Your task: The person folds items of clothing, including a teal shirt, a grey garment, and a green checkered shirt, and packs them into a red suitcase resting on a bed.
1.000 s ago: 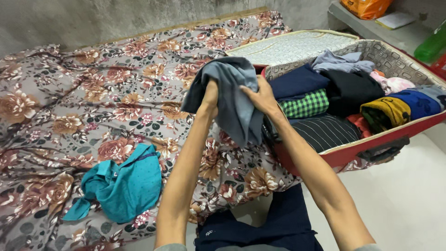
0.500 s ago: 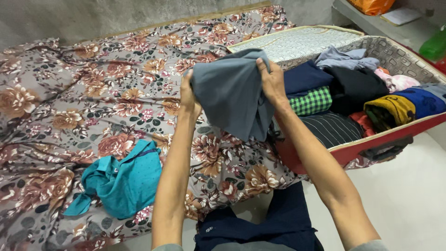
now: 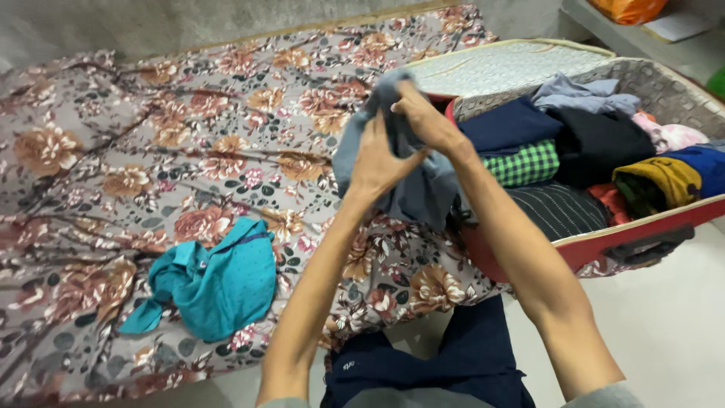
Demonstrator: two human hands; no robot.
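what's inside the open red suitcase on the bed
Folded clothes fill the suitcase: a navy piece, green checked cloth, black garment, yellow-edged roll. Whatever lies beneath them is covered.

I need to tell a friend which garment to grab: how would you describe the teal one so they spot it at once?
Look at the bed with the floral bedsheet. The teal garment lies crumpled near its front edge, left of the person's arms. It is the only loose cloth on the sheet, far from the packed suitcase.

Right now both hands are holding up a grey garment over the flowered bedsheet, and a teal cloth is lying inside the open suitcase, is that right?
Not quite. The head view shows the teal cloth lying on the flowered bedsheet, well to the left of the open suitcase, not inside it. The rest holds: the left hand and right hand hold up the grey garment.
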